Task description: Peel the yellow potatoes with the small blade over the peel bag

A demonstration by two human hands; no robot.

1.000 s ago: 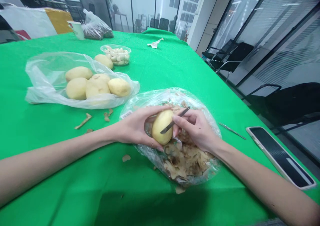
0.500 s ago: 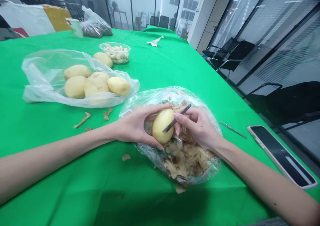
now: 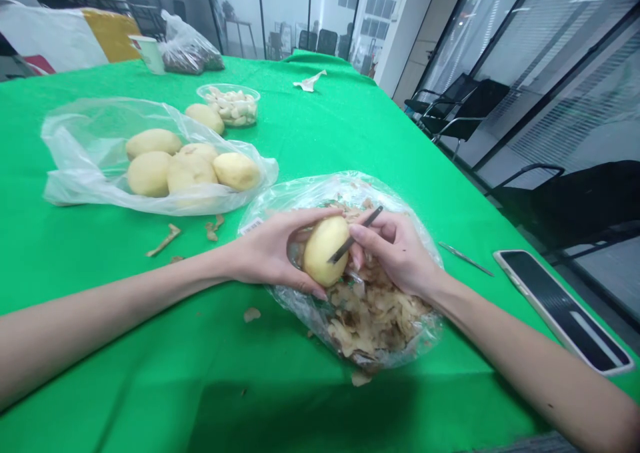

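My left hand [image 3: 273,253] is wrapped round a peeled yellow potato [image 3: 323,253], held just above a clear plastic bag [image 3: 320,189] full of brown peelings. My right hand [image 3: 397,249] pinches a thin dark metal blade [image 3: 355,235] whose tip rests on the potato's right side. Both hands are closed on what they hold.
A second clear bag [image 3: 85,166] at the left holds several peeled potatoes [image 3: 190,169]. Behind it stand a bowl of pale pieces [image 3: 231,106], a loose potato [image 3: 205,116] and a cup [image 3: 150,53]. A phone [image 3: 560,309] and a thin metal tool [image 3: 465,258] lie at the right. Peel scraps [image 3: 165,239] dot the green cloth [image 3: 350,119].
The blade tip has slid slightly up and right across the potato. The hands and potato stay in nearly the same place over the peel bag.
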